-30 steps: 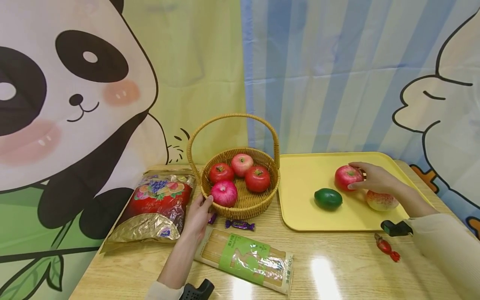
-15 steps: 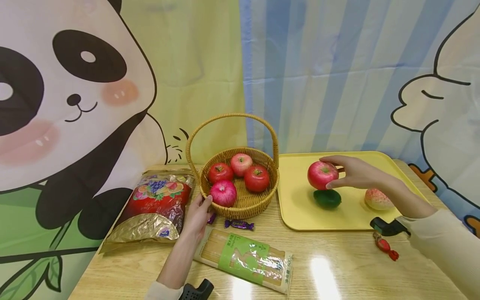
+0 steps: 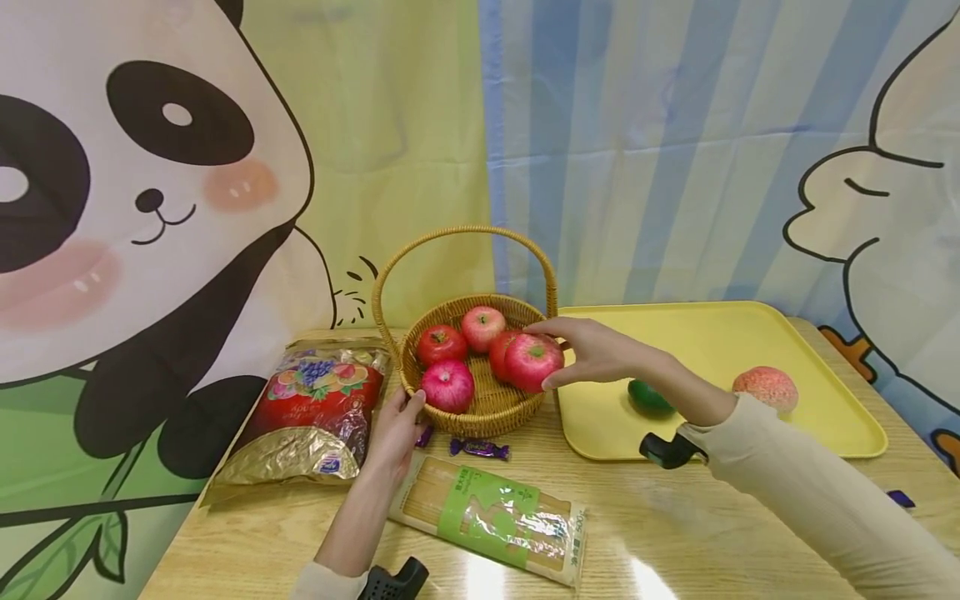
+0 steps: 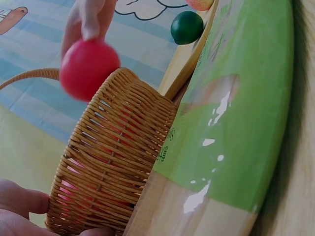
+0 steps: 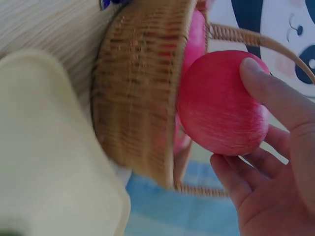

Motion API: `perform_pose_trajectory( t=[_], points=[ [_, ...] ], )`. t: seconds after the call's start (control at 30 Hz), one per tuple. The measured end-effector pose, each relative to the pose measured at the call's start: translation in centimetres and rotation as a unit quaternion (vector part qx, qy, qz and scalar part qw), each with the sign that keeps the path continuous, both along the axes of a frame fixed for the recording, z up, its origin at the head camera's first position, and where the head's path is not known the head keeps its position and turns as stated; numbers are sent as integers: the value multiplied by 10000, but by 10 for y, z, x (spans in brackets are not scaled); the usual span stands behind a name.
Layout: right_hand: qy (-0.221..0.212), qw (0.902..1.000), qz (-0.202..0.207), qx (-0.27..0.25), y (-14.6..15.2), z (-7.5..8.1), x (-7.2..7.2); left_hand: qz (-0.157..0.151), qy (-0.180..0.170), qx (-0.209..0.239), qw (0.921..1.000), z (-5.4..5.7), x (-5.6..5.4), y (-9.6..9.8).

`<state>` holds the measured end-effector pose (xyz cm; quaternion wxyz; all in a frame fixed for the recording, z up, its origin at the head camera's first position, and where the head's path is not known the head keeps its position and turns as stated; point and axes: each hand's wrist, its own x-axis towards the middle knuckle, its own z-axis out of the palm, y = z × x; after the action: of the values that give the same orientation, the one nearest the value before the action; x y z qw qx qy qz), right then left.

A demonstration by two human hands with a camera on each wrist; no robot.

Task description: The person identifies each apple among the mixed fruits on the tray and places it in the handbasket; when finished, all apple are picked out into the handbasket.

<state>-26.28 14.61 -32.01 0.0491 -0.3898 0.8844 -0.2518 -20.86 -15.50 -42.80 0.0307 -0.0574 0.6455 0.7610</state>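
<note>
My right hand (image 3: 609, 350) holds a pinkish-red apple (image 3: 533, 363) over the right side of the wicker basket (image 3: 491, 426), thumb and fingers around it. In the right wrist view that apple (image 5: 224, 103) overlaps the basket's rim. Inside the basket lie red apples, including one (image 3: 442, 344) at the left and a paler one (image 3: 483, 327) at the back, plus a magenta round fruit (image 3: 447, 387). Another red one (image 3: 501, 354) is partly hidden behind the held apple. My left hand (image 3: 393, 433) grips the basket's front left rim, thumb on top.
On the yellow tray (image 3: 705, 321) at right are a green lime-like fruit (image 3: 649, 398) and a peach (image 3: 766, 388). A red candy bag (image 3: 315, 408) lies left of the basket. A noodle pack (image 3: 487, 521) and a purple-wrapped candy (image 3: 480, 450) lie in front.
My right hand has lifted the apple off the tray and carried it left to the basket. The left hand has stayed on the basket's rim.
</note>
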Motion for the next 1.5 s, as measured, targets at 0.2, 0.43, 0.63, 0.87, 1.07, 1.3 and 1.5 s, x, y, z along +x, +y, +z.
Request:
perform_pose_trajectory(
  t=[0.2,0.43,0.63,0.87,1.07,1.3,1.5],
  points=[
    [57,9998,138,126,-35,-15,-7,30,-72,-23,10000,1,2,2],
    [24,9991,284,312,-50,-31,-6,35,-69,-46,10000,1,3,3],
    [-223,9987,183,414,-56,-36,-7,26,-48,-35,10000,1,2,2],
    [-571,9966,-6,587,-56,-42,-11,14,-74,-44,10000,1,3,1],
    [-797,9941,-18,736,-59,-43,-16,34,-63,-51,10000,2,3,1],
    [-1050,9896,-38,978,-58,-42,-15,8,-101,-23,9999,0,3,3],
    [-812,9924,58,918,-56,-43,-12,0,-55,-62,10000,2,2,3]
  ],
)
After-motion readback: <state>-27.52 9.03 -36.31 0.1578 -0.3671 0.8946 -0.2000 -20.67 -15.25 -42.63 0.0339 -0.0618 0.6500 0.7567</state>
